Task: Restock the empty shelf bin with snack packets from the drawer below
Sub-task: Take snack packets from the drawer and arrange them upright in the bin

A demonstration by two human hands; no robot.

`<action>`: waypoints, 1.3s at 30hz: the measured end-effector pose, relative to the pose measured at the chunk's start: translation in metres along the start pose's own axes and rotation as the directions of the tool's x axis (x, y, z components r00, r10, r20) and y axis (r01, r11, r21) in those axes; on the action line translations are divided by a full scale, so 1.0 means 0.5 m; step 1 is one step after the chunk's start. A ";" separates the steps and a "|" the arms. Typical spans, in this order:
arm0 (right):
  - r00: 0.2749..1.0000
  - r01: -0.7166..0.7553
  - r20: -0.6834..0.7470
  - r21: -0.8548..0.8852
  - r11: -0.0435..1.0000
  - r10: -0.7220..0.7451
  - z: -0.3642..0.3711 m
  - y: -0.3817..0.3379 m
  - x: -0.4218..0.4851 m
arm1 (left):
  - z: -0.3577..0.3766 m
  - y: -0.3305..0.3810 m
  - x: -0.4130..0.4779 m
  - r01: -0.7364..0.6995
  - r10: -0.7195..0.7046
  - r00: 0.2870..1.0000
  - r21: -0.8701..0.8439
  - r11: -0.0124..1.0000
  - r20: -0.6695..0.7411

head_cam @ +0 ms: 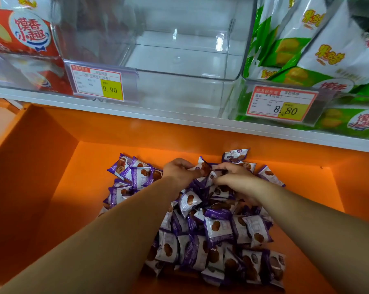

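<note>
A heap of several purple-and-white snack packets (217, 228) lies in the open orange drawer (51, 187). Both hands are down at the far end of the heap. My left hand (179, 170) has its fingers curled round packets there. My right hand (234, 177) lies close beside it, fingers curled over packets at the same spot. Above the drawer, on the white shelf, stands the clear plastic bin (179, 60) with nothing inside.
A bin of red snack bags (22, 35) stands left of the clear bin, a bin of green-and-white bags (319, 49) to its right. Price tags 9.90 (98, 84) and 8.80 (282, 105) hang on the bin fronts. The white shelf edge (179, 118) overhangs the drawer's back.
</note>
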State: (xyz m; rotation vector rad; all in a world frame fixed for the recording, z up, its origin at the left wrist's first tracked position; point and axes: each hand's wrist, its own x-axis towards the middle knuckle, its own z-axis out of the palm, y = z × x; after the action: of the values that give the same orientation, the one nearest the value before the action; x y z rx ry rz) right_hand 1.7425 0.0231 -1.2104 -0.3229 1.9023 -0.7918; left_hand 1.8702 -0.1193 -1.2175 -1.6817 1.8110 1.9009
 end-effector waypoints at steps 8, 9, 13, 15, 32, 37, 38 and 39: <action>0.976 -0.067 0.192 -0.205 0.977 0.107 -0.013 0.004 -0.013 | -0.019 0.005 0.001 0.090 -0.091 0.994 0.008 0.996 0.066; 0.975 -0.047 0.196 -0.277 0.960 0.104 -0.012 0.004 -0.020 | -0.023 0.007 -0.001 0.078 -0.080 0.995 0.037 0.996 0.056; 0.990 0.051 0.143 -0.417 0.908 0.010 -0.001 -0.001 -0.029 | -0.052 0.007 -0.013 0.031 -0.030 0.999 0.061 0.998 -0.014; 0.993 0.082 0.115 -0.401 0.913 -0.039 -0.006 -0.006 -0.032 | -0.072 0.007 -0.022 0.020 -0.018 0.999 0.072 0.997 -0.030; 0.994 0.096 0.100 -0.579 0.809 -0.046 -0.031 0.005 -0.024 | -0.054 -0.042 -0.036 -0.199 -0.008 0.943 0.581 0.790 0.334; 0.993 0.083 0.115 -0.559 0.825 -0.022 -0.036 -0.001 -0.019 | -0.038 -0.042 -0.039 -0.175 0.004 0.963 0.615 0.769 0.269; 0.995 0.085 0.095 -0.553 0.829 -0.039 -0.036 -0.005 -0.019 | -0.038 -0.043 -0.043 -0.172 0.011 0.966 0.611 0.773 0.258; 0.996 0.085 0.069 -0.544 0.835 -0.056 -0.035 -0.008 -0.020 | -0.038 -0.043 -0.047 -0.178 0.023 0.967 0.609 0.773 0.254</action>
State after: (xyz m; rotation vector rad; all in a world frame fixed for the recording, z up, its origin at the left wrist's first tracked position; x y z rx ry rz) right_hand 1.7311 0.0325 -1.1959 -0.7625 2.0505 -0.2585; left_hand 1.9060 -0.1119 -1.2118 -1.0958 2.1313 1.2139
